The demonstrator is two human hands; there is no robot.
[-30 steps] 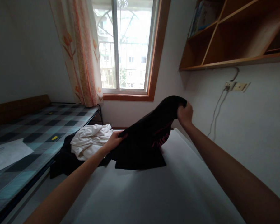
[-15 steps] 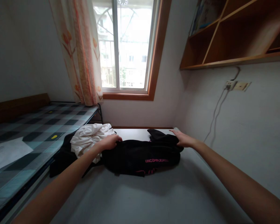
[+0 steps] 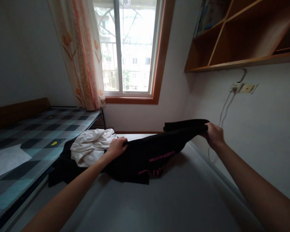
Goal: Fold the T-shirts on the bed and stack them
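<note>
At the centre of the frame, a black garment (image 3: 135,161) spans the space between two bare hands, above and partly on a pale desk (image 3: 159,206). From where I stand, pink lettering reading "UNCOMPLICATED" shows on its front, with larger pink script below, partly lost in the folds.

Left hand (image 3: 118,146), just left of centre: fingers closed on the upper edge of the garment, beside a crumpled white cloth (image 3: 87,148). Right hand (image 3: 215,133), right of centre: fingers clamped on the garment's far end, raised off the desk. A narrow black length runs leftward from this grip, above the main part. The lower edge near the centre lies on the desk; cloth slopes up towards the right hand.

Left of centre: the white cloth is heaped on dark fabric (image 3: 60,172), beside the bed. Left side of the frame: bed with a checked mattress (image 3: 70,120), a sheet of paper (image 3: 9,159) on it at the far left. Upper left of centre: curtain (image 3: 83,64) with orange flowers, next to a bright window (image 3: 135,48). Upper right: wooden shelf (image 3: 244,35); wall socket (image 3: 236,87) beneath, cords hanging down from it.
</note>
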